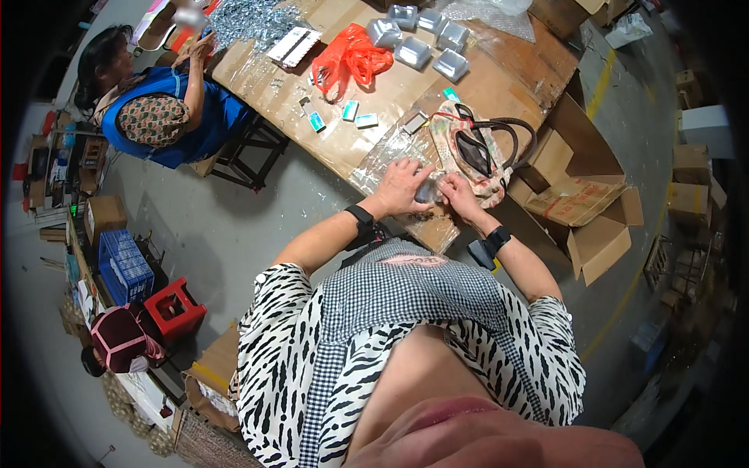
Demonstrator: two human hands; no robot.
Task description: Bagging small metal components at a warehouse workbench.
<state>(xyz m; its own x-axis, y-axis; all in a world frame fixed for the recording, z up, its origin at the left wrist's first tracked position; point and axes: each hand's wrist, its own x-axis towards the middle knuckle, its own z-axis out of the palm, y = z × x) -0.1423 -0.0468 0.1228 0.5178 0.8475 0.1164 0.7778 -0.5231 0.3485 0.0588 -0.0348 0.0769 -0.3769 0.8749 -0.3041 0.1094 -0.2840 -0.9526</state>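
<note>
At the near edge of the table, my left hand [402,186] curves its thumb and fingers around a small clear plastic piece [427,192]. My right hand [459,195] pinches the right side of the same piece, close to the left fingertips. Its exact shape is partly hidden by the fingers. Just right of my hands lies a flowered cloth bag [488,183] with dark brown handles. Beyond them sit a small grey box [415,122] and several small blue-and-white boxes [350,110]. Clear plastic film covers the tabletop under my hands.
Across the cardboard-covered table [312,148] lie a red plastic bag [355,58], several clear plastic boxes [412,52], a white pack [293,47] and silvery shreds [250,31]. An open carton [581,187] stands at the right. A co-worker in blue [168,117] sits at the far left.
</note>
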